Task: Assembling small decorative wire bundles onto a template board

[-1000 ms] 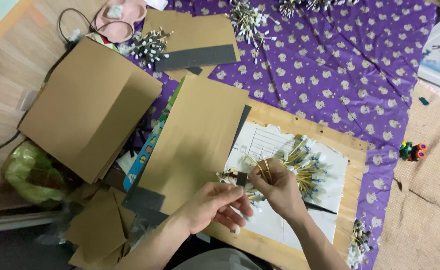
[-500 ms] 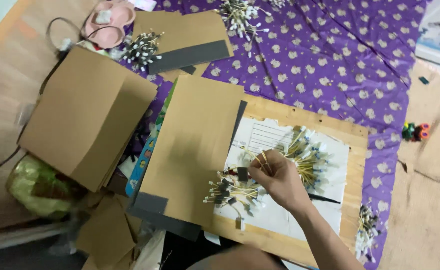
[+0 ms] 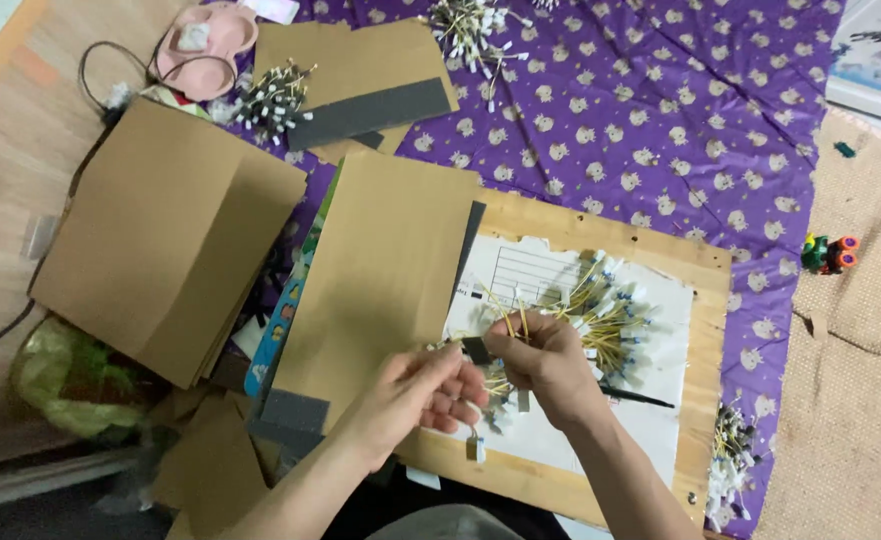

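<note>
Both hands pinching a small dark strip (image 3: 476, 350), left hand (image 3: 422, 395), right hand (image 3: 545, 358), strip mostly hidden

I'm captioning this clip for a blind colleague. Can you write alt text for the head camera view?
Seen from above, the left hand and right hand meet over a wooden board, pinching a bundle of thin yellow sticks at a small dark strip. Brown cardboard sheets lie to the left on a purple patterned cloth.

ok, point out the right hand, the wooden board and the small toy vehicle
right hand (image 3: 545, 360), head view, back of the hand
wooden board (image 3: 708, 330), head view, bare right edge
small toy vehicle (image 3: 828, 253), head view, its body
</note>
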